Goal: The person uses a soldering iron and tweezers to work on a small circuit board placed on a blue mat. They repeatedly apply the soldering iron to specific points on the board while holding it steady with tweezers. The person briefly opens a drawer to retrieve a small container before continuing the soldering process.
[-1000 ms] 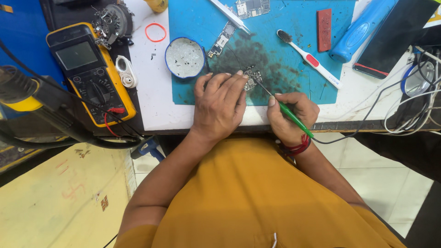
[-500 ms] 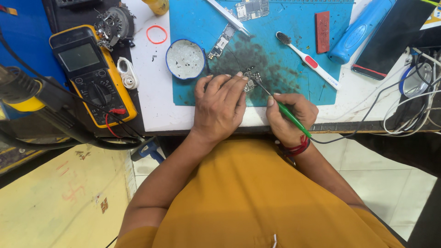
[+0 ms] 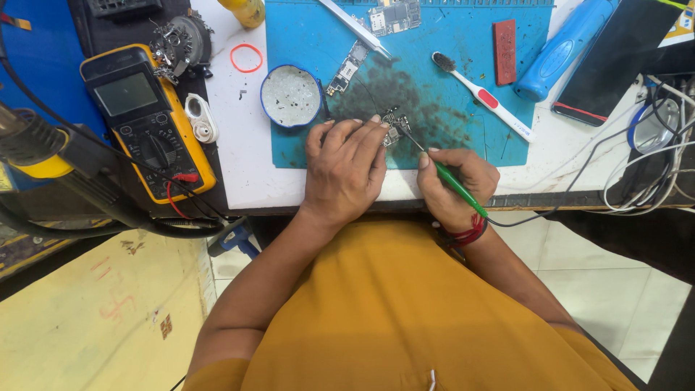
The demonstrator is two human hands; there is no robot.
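Observation:
My left hand (image 3: 346, 168) lies palm down on the blue work mat (image 3: 463, 65), its fingertips pressing on a small circuit board (image 3: 393, 127). My right hand (image 3: 456, 187) grips a green-handled soldering iron (image 3: 450, 178) like a pen. Its thin metal tip touches the board just right of my left fingers. A dark cable runs from the iron's handle off to the right. Part of the board is hidden under my left fingers.
On the mat lie a toothbrush (image 3: 483, 96), a red block (image 3: 504, 41), tweezers (image 3: 356, 27), two more circuit boards (image 3: 346, 69) and a round blue-rimmed dish (image 3: 291, 95). A yellow multimeter (image 3: 148, 123) stands left. A blue cylinder (image 3: 563, 48) and cables (image 3: 655, 166) lie right.

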